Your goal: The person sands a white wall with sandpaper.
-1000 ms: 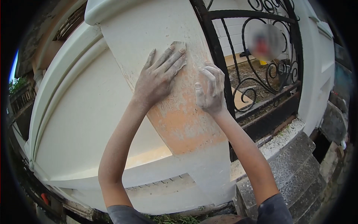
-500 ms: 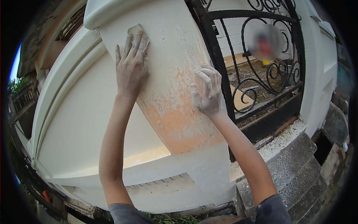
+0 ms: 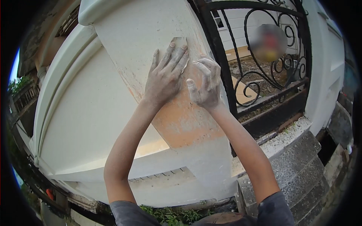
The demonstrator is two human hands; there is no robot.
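My left hand (image 3: pixel 165 80) lies with its fingers stretched out on the white pillar (image 3: pixel 141 43). Under those fingers is a worn piece of sandpaper (image 3: pixel 180 40), pressed to the surface; its top edge and right side stick out. White dust coats both hands. Close to its right, my right hand (image 3: pixel 206 83) is at the pillar's edge beside the gate, thumb apart and fingers bent. Nothing shows in it; whether its fingertips touch the wall is hard to make out. Below the hands is a scuffed peach-coloured patch (image 3: pixel 184 122) where the white coat is worn through.
A black iron gate (image 3: pixel 271 107) with scrollwork stands right of the pillar, and a blurred figure (image 3: pixel 268 43) shows behind it. Rough grey stone steps (image 3: pixel 290 177) lie at lower right. Left is a recessed white wall panel (image 3: pixel 86 113); green plants (image 3: pixel 169 215) grow at the base.
My left hand has slid the sandpaper rightward and somewhat down across the pillar, nearer my right hand. My right hand has shifted slightly left, staying by the pillar's edge.
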